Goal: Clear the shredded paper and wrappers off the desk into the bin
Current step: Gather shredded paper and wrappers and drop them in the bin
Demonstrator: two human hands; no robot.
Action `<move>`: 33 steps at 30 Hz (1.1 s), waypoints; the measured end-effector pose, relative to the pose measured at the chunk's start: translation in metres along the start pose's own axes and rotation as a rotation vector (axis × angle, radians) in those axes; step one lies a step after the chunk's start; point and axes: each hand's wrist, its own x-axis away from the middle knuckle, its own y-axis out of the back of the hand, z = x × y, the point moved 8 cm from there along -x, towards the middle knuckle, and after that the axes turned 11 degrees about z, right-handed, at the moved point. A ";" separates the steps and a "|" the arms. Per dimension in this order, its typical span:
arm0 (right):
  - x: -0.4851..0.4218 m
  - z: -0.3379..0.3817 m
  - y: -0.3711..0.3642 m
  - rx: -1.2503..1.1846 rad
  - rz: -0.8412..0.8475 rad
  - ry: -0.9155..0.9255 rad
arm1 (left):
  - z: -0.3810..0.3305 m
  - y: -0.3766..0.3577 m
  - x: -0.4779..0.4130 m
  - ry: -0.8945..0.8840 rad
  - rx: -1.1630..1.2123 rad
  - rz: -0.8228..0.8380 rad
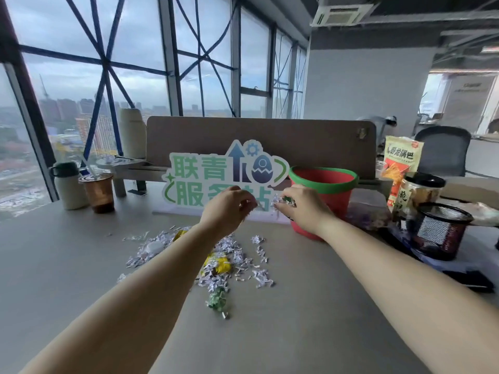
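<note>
While stretched forward over the desk (81,265) with both bare forearms raised clear of its surface, grips a clump of shreds (283,202) in the right hand (301,209), fingers curled round it, back of hand upward. Pinches a few loose strips (258,205) in the left hand (228,205), fingertips bent inward toward the right hand, knuckles up. Hands close together, fingertips nearly meeting. Just right of the right hand and partly hidden behind its wrist: bin (337,203), a red bucket with a green rim, upright on the desk. Below and nearer than the hands, partly under the left forearm: shredded paper (236,256) scattered on the desk, with a yellow wrapper (221,263) lying among it and a small heap of green shreds (217,302) at the near edge. Behind the hands: standing sign (224,171) with green characters. Far left: lidded cup (97,191) just beside a bottle (68,187). Far right: mesh pen holder (442,230), jar (420,190), snack bag (402,163).
</note>
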 end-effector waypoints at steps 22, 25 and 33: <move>-0.063 -0.139 0.116 0.080 -0.199 -0.251 | -0.100 -0.049 -0.196 -0.252 0.111 0.019; -0.076 -0.162 0.104 0.053 -0.180 -0.272 | -0.089 -0.072 -0.220 -0.193 0.113 0.066; -0.089 -0.188 0.072 -0.045 -0.053 -0.320 | -0.077 -0.101 -0.234 -0.133 0.040 0.217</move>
